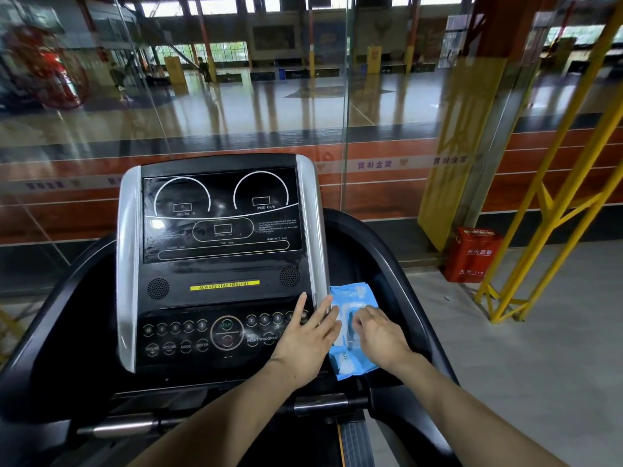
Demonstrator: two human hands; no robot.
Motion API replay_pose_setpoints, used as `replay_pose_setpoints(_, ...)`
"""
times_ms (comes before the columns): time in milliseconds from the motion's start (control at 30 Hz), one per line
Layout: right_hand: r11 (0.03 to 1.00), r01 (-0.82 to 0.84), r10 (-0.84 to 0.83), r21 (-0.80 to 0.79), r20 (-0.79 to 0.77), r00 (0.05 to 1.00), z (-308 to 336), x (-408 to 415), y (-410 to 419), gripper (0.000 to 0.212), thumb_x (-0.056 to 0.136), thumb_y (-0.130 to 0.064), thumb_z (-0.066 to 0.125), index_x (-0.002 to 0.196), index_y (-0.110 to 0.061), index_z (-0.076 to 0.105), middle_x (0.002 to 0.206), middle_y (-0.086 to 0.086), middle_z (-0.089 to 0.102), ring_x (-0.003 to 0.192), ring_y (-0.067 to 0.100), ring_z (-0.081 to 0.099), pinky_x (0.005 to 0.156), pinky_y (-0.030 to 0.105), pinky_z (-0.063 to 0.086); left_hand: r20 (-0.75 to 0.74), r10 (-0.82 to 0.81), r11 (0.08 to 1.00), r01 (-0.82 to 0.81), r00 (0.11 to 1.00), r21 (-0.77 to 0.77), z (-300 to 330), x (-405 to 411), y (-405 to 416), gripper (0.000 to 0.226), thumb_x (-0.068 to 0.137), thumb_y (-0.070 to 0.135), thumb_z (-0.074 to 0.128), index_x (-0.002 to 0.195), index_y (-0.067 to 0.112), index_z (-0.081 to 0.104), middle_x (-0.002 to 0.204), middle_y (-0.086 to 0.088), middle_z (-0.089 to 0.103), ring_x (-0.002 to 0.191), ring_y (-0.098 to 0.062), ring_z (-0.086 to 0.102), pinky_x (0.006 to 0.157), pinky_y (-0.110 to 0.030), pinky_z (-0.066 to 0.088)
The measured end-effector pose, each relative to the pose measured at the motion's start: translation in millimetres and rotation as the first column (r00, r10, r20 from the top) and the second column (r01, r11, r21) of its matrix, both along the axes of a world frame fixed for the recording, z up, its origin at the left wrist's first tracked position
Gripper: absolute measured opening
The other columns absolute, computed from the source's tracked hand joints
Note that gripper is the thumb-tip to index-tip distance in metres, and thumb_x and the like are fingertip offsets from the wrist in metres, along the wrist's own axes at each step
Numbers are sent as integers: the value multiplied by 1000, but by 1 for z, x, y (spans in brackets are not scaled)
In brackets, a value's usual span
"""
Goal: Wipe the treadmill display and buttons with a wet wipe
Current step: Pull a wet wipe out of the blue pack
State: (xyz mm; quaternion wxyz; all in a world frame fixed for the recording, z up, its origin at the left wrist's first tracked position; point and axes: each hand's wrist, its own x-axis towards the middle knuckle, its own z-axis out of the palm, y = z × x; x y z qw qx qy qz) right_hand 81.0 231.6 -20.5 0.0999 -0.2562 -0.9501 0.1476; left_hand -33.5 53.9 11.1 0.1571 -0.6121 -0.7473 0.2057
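Observation:
The treadmill console stands in front of me, with a dark display (222, 214) above a panel of round buttons (202, 335). A blue wet wipe pack (350, 294) lies on the right tray of the console. My left hand (308, 335) lies flat with straight fingers over the right-hand buttons, its fingertips touching the pack's left edge. My right hand (379, 335) rests on the pack with its fingers curled at the pack's white lid opening. Whether it pinches a wipe is hidden by the fingers.
Silver side trims (129, 264) frame the console, and black handrails (381, 251) curve round it. A glass wall stands just behind the treadmill. A red fire extinguisher box (472, 256) and yellow steel posts (553, 210) stand on the floor to the right.

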Motion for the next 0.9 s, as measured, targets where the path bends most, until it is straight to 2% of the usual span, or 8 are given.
replay_pose_setpoints(133, 983, -87, 85, -162, -18, 996, -1, 11, 7, 25, 100, -7, 44, 83, -25, 45, 95, -9, 48, 94, 16, 47, 80, 26, 47, 33, 6, 1000, -6, 999, -9, 3, 1, 0, 62, 104, 28, 45, 162, 22, 24, 174, -14, -6, 152, -38, -34, 113, -76, -18)
replay_pose_setpoints(300, 913, -55, -36, -403, -213, 976, 19, 27, 8, 25, 108, -12, 42, 86, -24, 46, 94, -2, 52, 83, 21, 53, 74, 31, 47, 2, 7, 999, -7, 1000, -43, 9, 6, 4, 57, 105, 22, 46, 159, 24, 30, 174, -15, -2, 154, -41, -29, 112, -77, -22)
replay_pose_setpoints(433, 859, -67, -163, -508, -396, 904, 57, 32, 5, 20, 111, -26, 41, 95, -26, 52, 102, -9, 66, 92, 9, 64, 79, 28, 52, -20, 5, 999, -6, 1000, -43, 9, 7, 4, 63, 104, 18, 47, 162, 25, 25, 173, -16, -2, 153, -43, -29, 111, -77, -22)
replay_pose_setpoints(533, 835, -108, -205, -540, -488, 849, 81, 39, 6, 20, 112, -29, 42, 94, -23, 50, 93, -6, 65, 81, 3, 58, 75, 24, 48, -10, -11, 1000, 11, 1000, -16, 10, 8, 2, 70, 103, 14, 46, 164, 21, 14, 173, -16, -5, 153, -42, -31, 115, -76, -15)
replay_pose_setpoints(633, 824, -104, -214, -556, -477, 852, 80, 45, 6, 14, 111, -21, 43, 99, -22, 50, 88, 2, 60, 78, 7, 53, 74, 30, 45, -13, -26, 999, 26, 1000, 21, 8, 7, -1, 74, 102, 13, 44, 164, 15, 4, 173, -16, -9, 152, -41, -33, 117, -74, -13)
replay_pose_setpoints(767, 839, -10, -236, -544, -380, 894, 63, 47, 3, 30, 109, -11, 39, 111, -37, 54, 91, 7, 65, 66, 10, 52, 67, 37, 46, 10, -38, 998, 37, 999, 57, 4, 2, -3, 66, 101, 15, 47, 161, 12, 20, 173, -18, -7, 152, -40, -32, 117, -73, -17)
replay_pose_setpoints(833, 861, 31, -216, -508, -310, 926, 56, 45, 0, 21, 108, -21, 44, 105, -37, 58, 86, 3, 68, 65, 14, 57, 65, 36, 49, 31, -38, 997, 36, 999, 72, 4, 1, -4, 65, 101, 16, 48, 160, 13, 22, 173, -20, -5, 154, -39, -30, 118, -71, -17)
replay_pose_setpoints(900, 941, 63, -122, -332, -160, 980, 48, 43, -2, 10, 103, -44, 54, 102, -35, 57, 84, -3, 71, 73, 21, 66, 68, 39, 53, 45, -41, 996, 37, 998, 80, 4, 1, -5, 67, 101, 17, 47, 162, 16, 19, 173, -19, -2, 155, -40, -28, 119, -70, -17)
